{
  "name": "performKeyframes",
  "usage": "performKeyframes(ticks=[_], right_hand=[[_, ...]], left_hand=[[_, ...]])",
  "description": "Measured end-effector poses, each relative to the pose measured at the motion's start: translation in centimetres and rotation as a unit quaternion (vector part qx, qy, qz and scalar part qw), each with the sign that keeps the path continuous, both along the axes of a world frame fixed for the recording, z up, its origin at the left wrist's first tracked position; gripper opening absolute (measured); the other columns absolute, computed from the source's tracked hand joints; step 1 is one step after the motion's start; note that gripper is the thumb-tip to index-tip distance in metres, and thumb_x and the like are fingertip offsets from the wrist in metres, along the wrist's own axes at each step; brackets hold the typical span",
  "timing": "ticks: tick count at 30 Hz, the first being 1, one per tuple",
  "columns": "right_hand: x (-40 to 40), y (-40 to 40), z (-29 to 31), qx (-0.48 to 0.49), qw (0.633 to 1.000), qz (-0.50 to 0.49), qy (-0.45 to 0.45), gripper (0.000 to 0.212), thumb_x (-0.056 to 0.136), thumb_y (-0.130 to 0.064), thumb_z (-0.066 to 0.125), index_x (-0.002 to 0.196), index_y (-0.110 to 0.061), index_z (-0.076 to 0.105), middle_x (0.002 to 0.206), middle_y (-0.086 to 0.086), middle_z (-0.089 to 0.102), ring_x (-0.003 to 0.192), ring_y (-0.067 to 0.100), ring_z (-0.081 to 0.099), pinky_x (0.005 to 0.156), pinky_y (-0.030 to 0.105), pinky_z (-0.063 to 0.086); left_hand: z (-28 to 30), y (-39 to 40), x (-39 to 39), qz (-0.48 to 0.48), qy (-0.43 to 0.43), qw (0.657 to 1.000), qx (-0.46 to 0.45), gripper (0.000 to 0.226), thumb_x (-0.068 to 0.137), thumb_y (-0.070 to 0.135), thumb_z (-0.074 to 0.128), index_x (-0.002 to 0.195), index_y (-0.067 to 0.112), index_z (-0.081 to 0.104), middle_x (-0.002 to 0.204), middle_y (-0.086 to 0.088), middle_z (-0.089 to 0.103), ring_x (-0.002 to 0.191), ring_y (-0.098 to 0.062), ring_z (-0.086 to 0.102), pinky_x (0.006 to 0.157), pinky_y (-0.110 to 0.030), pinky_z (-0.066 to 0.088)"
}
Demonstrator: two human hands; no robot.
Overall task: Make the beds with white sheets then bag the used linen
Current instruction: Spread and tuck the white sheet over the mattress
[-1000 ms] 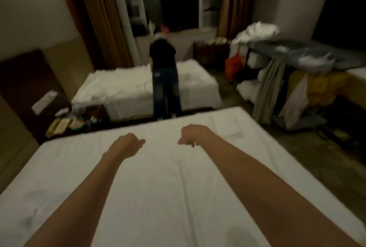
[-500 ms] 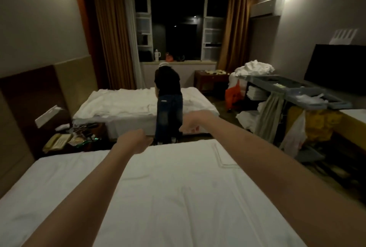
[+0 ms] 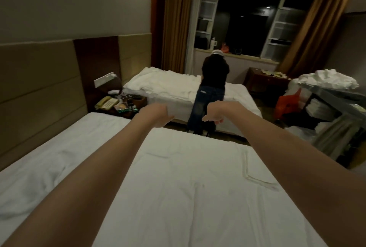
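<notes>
The near bed's white sheet lies spread flat with a few creases, bunched at the left near the headboard. Both my arms stretch out over it toward its far edge. My left hand hangs bent at the wrist above that edge, thumb sticking out, fingers pointing down. My right hand hovers beside it with fingers loosely spread. I see no cloth in either hand. The far bed carries rumpled white linen. A heap of white linen sits on top of the housekeeping cart at the right.
Another person stands bent over the far bed. A nightstand with a telephone and clutter stands between the beds. An orange bag sits by the cart. A padded headboard runs along the left wall.
My arms swung up and forward from the middle of the near bed to its far edge. Both fists loosened, the thumb and fingers now spread. My view turned left.
</notes>
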State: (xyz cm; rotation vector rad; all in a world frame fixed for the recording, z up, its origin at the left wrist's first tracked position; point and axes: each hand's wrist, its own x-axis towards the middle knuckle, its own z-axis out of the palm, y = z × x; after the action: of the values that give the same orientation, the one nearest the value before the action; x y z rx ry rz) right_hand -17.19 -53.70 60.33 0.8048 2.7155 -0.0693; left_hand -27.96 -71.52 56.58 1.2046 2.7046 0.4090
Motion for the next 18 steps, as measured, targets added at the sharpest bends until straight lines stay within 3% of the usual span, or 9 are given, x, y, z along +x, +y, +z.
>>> performKeyframes(ticks=[2,5,7,9,13,15,18], right_hand=[[-0.9,-0.8,-0.8,0.003,0.999,0.029,-0.017,0.035,0.098,-0.04,0.048,0.083,-0.01,0.057,0.075,0.004,0.062,0.072,0.022,0.058,0.081,0.036,0.05],[-2.2,-3.0,-1.7,0.003,0.997,0.067,-0.045,0.037,0.099,-0.04,0.047,0.078,-0.011,0.056,0.081,0.005,0.064,0.076,0.023,0.058,0.078,0.035,0.047],[-3.2,-5.0,-1.9,0.001,0.995,0.081,-0.051,0.036,0.099,-0.041,0.046,0.083,-0.01,0.057,0.086,0.006,0.065,0.079,0.023,0.059,0.077,0.033,0.046],[-4.5,-7.4,-2.0,-0.002,0.995,0.091,-0.05,0.035,0.099,-0.042,0.045,0.087,-0.011,0.057,0.087,0.005,0.065,0.081,0.023,0.06,0.079,0.033,0.046],[-7.8,-12.9,-2.8,-0.011,0.994,0.108,-0.032,0.04,0.1,-0.041,0.044,0.074,-0.012,0.054,0.081,0.004,0.062,0.075,0.02,0.057,0.078,0.032,0.045],[-9.8,-15.6,-3.3,-0.024,0.994,0.108,-0.022,0.041,0.099,-0.043,0.044,0.074,-0.011,0.055,0.082,0.005,0.063,0.071,0.018,0.057,0.074,0.03,0.045],[-13.0,-19.9,-4.3,-0.045,0.993,0.112,-0.007,0.039,0.1,-0.043,0.043,0.09,-0.008,0.055,0.085,0.004,0.064,0.07,0.016,0.058,0.07,0.03,0.045]], left_hand=[[-0.4,-1.1,0.2,0.026,-0.004,1.0,-0.011,0.037,0.102,0.038,0.039,0.09,0.007,0.055,0.086,-0.009,0.056,0.081,-0.022,0.053,0.071,-0.033,0.039],[-1.7,-3.3,-0.3,0.051,-0.003,0.998,-0.021,0.042,0.102,0.039,0.041,0.099,0.001,0.059,0.077,-0.003,0.049,0.079,-0.025,0.054,0.072,-0.037,0.042],[-2.4,-5.2,-1.1,0.062,-0.001,0.997,-0.035,0.039,0.101,0.04,0.042,0.099,0.005,0.057,0.086,-0.007,0.051,0.088,-0.029,0.055,0.078,-0.04,0.044],[-2.5,-7.2,-2.1,0.069,0.008,0.996,-0.049,0.034,0.101,0.041,0.042,0.091,0.01,0.051,0.092,-0.01,0.053,0.085,-0.026,0.051,0.075,-0.037,0.042],[-2.3,-12.0,-5.2,0.07,0.02,0.995,-0.068,0.039,0.102,0.04,0.04,0.085,0.007,0.053,0.09,-0.01,0.051,0.085,-0.027,0.051,0.074,-0.038,0.041],[-2.1,-14.8,-7.1,0.066,0.027,0.994,-0.085,0.042,0.102,0.04,0.04,0.096,0.002,0.059,0.1,-0.015,0.057,0.095,-0.033,0.056,0.077,-0.04,0.043],[-1.7,-19.1,-10.4,0.071,0.032,0.991,-0.108,0.046,0.102,0.039,0.039,0.114,-0.001,0.059,0.116,-0.017,0.06,0.11,-0.034,0.056,0.089,-0.043,0.045]])
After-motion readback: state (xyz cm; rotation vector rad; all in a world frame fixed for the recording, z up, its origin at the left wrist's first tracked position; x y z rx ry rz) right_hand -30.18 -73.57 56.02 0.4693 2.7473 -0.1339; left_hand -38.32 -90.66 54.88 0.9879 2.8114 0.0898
